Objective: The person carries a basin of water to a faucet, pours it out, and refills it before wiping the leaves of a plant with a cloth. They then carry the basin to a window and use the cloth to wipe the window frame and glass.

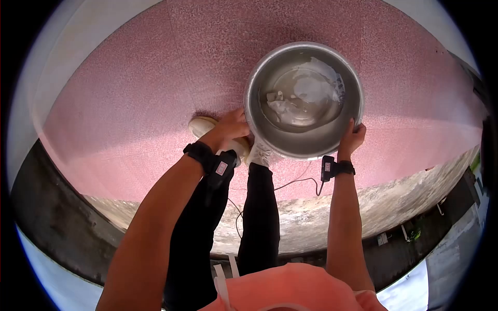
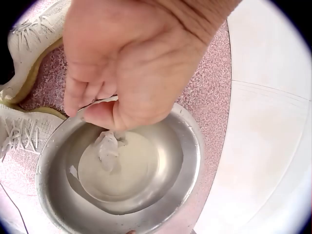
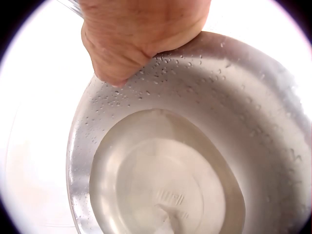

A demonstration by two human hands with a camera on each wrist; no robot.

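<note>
A round metal basin [image 1: 306, 141] with some water [image 1: 306, 93] in it is held between both hands. My left hand [image 1: 232, 126] grips the rim at its left side; in the left wrist view the fingers [image 2: 75, 95] curl round the outside and the thumb lies inside. On the lower right, my right hand [image 1: 351, 139] holds the rim, its thumb over the edge; its outer fingers are hidden behind the wall. A crumpled, translucent whitish piece [image 2: 108, 148] lies in the water. Droplets [image 3: 161, 68] cling to the inner wall near the right hand.
Pale sneakers [image 1: 259, 155] stand close below the basin on the pink speckled floor [image 1: 140, 103]. A thin dark cable [image 1: 295, 181] runs between the wrists, past the legs. A weathered low wall or ledge [image 1: 306, 212] lies behind the person; pale surfaces border the floor's far side.
</note>
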